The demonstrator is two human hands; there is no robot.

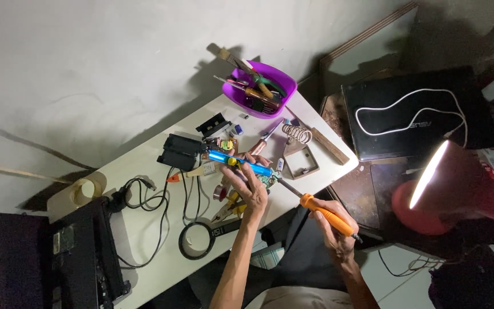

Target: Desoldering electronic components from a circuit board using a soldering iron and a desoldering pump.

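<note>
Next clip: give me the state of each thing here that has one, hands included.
left hand: closed around blue cylindrical cell, held above table
blue cylindrical cell: lifted, small circuit board at its end
right hand: gripping soldering iron
soldering iron: tip pointed at the circuit board
desk lamp: lit
purple bowl: full of tools
laptop: lid shut, white cable on top
magnifying glass: lying flat on table

Tools lying spread over the table (144,240)

A bowl (259,89) of tools is sitting at the far end; a coiled stand (297,134) is lying just right of it, a magnifying glass (198,240) is resting near the front edge, and cables (155,200) are trailing left.
</note>
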